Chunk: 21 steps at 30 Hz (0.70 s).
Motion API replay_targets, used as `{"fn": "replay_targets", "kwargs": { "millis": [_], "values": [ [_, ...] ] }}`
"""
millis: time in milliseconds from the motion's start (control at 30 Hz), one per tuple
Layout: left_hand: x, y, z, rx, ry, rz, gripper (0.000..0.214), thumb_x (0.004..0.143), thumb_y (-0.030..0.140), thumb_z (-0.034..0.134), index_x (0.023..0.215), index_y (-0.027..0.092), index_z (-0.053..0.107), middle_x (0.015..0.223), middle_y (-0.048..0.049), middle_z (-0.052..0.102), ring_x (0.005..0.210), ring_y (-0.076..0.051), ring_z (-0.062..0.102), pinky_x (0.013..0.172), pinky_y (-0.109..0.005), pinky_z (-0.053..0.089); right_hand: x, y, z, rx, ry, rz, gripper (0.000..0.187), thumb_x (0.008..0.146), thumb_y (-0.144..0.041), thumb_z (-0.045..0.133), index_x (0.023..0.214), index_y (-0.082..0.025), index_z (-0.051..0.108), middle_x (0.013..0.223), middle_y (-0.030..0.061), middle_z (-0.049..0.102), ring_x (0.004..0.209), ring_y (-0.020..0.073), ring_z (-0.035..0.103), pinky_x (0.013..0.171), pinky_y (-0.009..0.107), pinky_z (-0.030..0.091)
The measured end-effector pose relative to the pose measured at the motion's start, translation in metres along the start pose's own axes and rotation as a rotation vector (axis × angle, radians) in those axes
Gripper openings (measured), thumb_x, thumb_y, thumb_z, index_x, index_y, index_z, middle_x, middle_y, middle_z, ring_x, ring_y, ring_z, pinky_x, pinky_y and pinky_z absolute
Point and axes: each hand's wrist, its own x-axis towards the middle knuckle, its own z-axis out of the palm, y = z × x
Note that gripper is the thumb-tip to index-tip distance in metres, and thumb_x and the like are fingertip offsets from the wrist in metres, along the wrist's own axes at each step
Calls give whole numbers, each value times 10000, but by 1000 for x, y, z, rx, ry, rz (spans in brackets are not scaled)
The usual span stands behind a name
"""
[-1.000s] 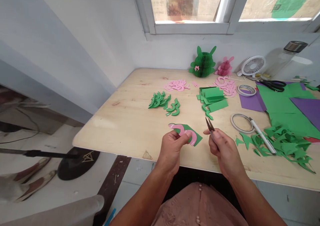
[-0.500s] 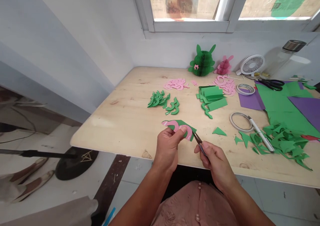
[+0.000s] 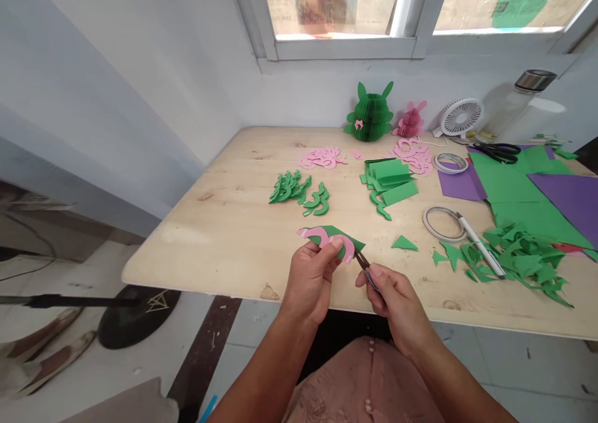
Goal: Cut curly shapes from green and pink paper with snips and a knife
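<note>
Between thumb and fingers, my left hand (image 3: pixel 311 280) pinches a pink curved paper cutout (image 3: pixel 317 233) laid over a piece of green paper (image 3: pixel 339 231). My right hand (image 3: pixel 397 301) grips a small pair of scissors (image 3: pixel 362 262), whose dark blades meet the right end of the green paper beside the pink curve. The scissors' handles are largely hidden by my fingers. Beyond my hands lie a heap of green curved cutouts (image 3: pixel 287 187) and a smaller group of green cutouts (image 3: pixel 318 200). Folded green paper strips (image 3: pixel 387 177) are stacked further right.
Pink cutouts (image 3: pixel 322 157), a green honeycomb paper figure (image 3: pixel 372 114), a pink paper figure (image 3: pixel 410 123) and a white fan (image 3: pixel 461 118) stand or lie toward the wall. At right are tape rolls (image 3: pixel 426 225), a white pen (image 3: pixel 481 247), green scraps (image 3: pixel 527 258) and black scissors (image 3: pixel 498 152).
The whole view has shifted slightly, so the table things appear further left. The scissor blades have moved along the green paper's right end, closer under the pink curve.
</note>
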Motion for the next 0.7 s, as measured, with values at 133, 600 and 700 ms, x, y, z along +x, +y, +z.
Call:
{"fn": "replay_targets", "kwargs": {
  "millis": [133, 600, 700],
  "values": [
    [-1, -1, 1, 9, 1, -19, 196, 583, 216, 831, 641, 145, 658, 692, 13, 658, 673, -92, 581, 706, -217, 461, 1, -2, 2, 6, 22, -22, 464, 858, -592, 509, 732, -157, 609, 486, -72, 301, 468, 88, 223, 454, 242, 157],
    [-1, -4, 3, 17, 29, 19, 175, 584, 190, 824, 640, 143, 665, 654, 19, 650, 643, -86, 565, 667, -206, 452, 5, 0, 4, -16, 88, -56, 456, 838, -591, 545, 752, -153, 641, 503, -72, 286, 474, 93, 218, 453, 254, 154],
    [-1, -4, 4, -1, 35, 23, 178, 579, 185, 825, 644, 139, 666, 663, 17, 653, 645, -86, 568, 671, -208, 453, 6, 0, 4, -19, 109, -68, 452, 832, -588, 558, 751, -152, 645, 505, -73, 279, 477, 94, 219, 456, 257, 154]
  ]
}}
